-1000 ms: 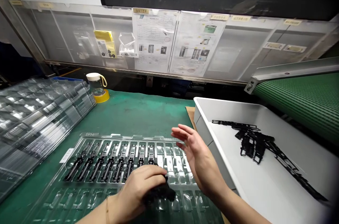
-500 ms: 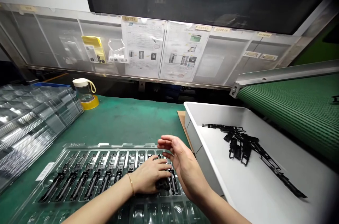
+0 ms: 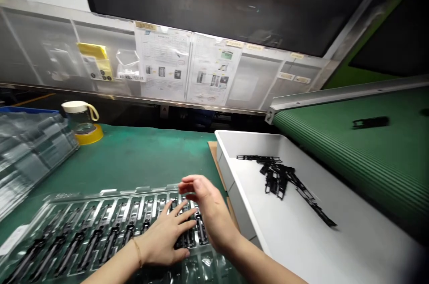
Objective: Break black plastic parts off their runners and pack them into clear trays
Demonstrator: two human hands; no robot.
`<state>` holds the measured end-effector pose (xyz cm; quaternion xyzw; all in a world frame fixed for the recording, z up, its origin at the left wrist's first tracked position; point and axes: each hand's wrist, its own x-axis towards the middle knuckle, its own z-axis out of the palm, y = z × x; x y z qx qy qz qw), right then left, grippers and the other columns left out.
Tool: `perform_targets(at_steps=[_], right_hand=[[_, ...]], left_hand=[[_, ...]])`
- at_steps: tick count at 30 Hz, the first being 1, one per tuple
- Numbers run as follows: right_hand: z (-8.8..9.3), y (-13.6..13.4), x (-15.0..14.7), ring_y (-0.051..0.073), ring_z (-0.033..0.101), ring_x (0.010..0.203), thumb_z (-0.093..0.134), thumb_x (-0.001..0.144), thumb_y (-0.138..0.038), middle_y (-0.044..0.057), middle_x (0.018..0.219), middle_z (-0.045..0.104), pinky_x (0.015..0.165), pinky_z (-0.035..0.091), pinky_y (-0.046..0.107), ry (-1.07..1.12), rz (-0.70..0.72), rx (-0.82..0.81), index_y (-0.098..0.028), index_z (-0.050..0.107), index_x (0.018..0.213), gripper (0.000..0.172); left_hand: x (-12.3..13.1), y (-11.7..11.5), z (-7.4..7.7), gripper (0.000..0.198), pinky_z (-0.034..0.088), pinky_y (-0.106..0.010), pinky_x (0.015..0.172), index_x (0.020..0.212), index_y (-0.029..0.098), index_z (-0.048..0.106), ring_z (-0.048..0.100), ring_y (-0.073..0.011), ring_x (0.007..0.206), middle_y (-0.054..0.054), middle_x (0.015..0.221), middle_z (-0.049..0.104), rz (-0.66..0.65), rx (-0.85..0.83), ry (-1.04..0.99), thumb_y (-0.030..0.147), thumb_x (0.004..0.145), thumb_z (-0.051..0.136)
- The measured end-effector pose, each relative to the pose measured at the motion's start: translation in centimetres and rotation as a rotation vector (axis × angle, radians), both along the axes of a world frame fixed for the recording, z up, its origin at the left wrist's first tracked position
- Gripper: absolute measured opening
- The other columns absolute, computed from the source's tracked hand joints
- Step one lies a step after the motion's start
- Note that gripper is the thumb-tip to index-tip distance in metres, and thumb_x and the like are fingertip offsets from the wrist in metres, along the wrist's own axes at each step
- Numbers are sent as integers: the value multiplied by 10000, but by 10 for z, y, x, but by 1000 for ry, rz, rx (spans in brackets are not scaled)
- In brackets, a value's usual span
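A clear plastic blister tray (image 3: 83, 203) lies on the green mat, its slots holding several long black plastic parts (image 3: 97, 241). My left hand (image 3: 166, 235) rests flat on the tray's right end, fingers spread over black parts (image 3: 200, 229) in the slots. My right hand (image 3: 206, 205) hovers just above and to the right of it, fingers stretched out and slightly curled, holding nothing. A white bin (image 3: 301, 248) to the right holds a small heap of black parts (image 3: 279, 176).
A green conveyor belt (image 3: 362, 158) slopes at the right and carries a black part (image 3: 370, 122). Stacked clear trays (image 3: 27, 154) sit at the left. A lidded jar (image 3: 80, 118) on a yellow tape roll stands at the back. Instruction sheets (image 3: 187, 69) hang behind.
My left hand went from closed on a black part to flat and spread on the tray. The view swung right, and a black part came into sight on the belt.
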<state>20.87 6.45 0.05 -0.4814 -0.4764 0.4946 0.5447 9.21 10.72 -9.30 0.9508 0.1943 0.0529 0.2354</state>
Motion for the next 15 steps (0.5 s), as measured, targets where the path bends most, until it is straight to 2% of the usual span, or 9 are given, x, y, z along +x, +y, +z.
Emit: perform_targets(at_steps=[2,4,6,9,10,12,13,15], right_hand=[[4,-5,-3,140,496,832,359,777,-371,52,849,536,768,374,295,-9,39,-9,-155,499,863,272],[13,-11,-5,130,503,824,381,767,-358,46,835,539,763,383,276,-10,104,-24,-150,513,852,261],[24,-15,-3,123,507,829,396,762,-338,38,834,544,763,387,264,-16,185,-29,-153,520,852,240],[38,-13,18,122,509,847,400,762,-328,35,873,550,763,388,265,-107,224,27,-165,507,893,235],[39,-10,32,118,511,845,399,761,-336,26,881,554,759,389,257,-201,170,43,-175,502,904,239],[32,-2,70,104,511,839,394,757,-360,2,894,561,751,388,230,-454,-37,24,-201,503,909,246],[24,3,93,92,513,829,387,752,-387,-23,885,567,742,388,207,-641,-230,-48,-225,512,897,251],[2,12,144,121,482,893,357,765,-383,15,964,540,773,370,242,-741,-456,-158,-192,498,932,291]], left_hand=[[3,-4,0,544,150,-599,877,1143,323,288,248,-286,1123,14,1214,358,41,11,-28,382,650,510],[5,-7,-2,464,248,-550,868,1162,302,266,321,-260,1080,2,1172,410,94,18,-55,315,722,412],[7,-8,-7,463,292,-522,856,1180,268,248,321,-260,1080,-22,1178,401,134,26,-70,236,733,365],[8,-7,-14,527,158,-569,905,1190,301,209,185,-266,1156,21,1264,270,107,34,-17,226,705,402],[7,-7,-15,533,106,-576,914,1192,327,182,133,-253,1174,52,1281,216,97,31,11,247,714,401],[5,-6,-15,495,63,-570,922,1193,365,122,78,-220,1185,95,1290,148,95,16,53,325,757,353],[5,-6,-13,474,64,-562,926,1195,369,95,67,-211,1186,100,1291,130,95,5,61,370,774,314],[4,-6,-8,454,73,-559,925,1194,368,72,75,-211,1183,94,1288,126,101,0,65,437,783,252]])
